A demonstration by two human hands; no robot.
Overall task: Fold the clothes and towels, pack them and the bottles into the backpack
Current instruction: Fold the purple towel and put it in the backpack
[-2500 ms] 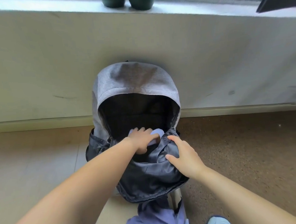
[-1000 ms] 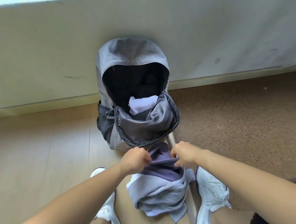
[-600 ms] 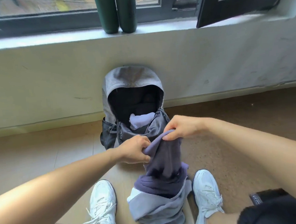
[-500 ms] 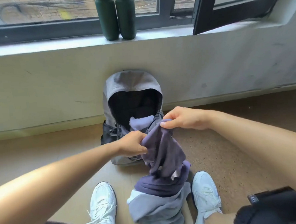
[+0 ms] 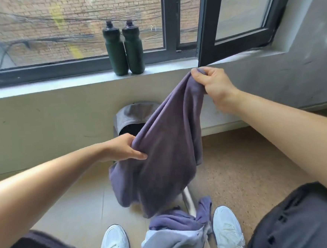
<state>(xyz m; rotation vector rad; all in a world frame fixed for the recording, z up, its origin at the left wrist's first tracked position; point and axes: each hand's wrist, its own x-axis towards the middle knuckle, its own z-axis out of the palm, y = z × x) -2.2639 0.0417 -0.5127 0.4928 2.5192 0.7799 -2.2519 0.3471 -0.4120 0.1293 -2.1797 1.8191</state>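
Observation:
A purple towel [image 5: 167, 158] hangs in the air between my hands, clear of the floor. My right hand [image 5: 213, 85] pinches its upper corner, high near the window sill. My left hand [image 5: 124, 148] grips its left edge lower down. Behind the towel the grey backpack [image 5: 133, 114] leans against the wall, mostly hidden, with only its top and a sliver of the dark opening showing. Two dark green bottles [image 5: 124, 49] stand side by side on the sill. A pile of purple and light grey clothes [image 5: 178, 231] lies on the floor between my white shoes.
An open dark window frame [image 5: 235, 22] juts out over the sill [image 5: 59, 86] at the right. My white shoes [image 5: 227, 229] flank the clothes pile. The floor is pale wood at the left and brown cork [image 5: 239, 167] at the right.
Both hands lifted the purple towel off the pile and spread it, the right hand rising far up and to the right. The view tilted up, and the towel now covers most of the backpack.

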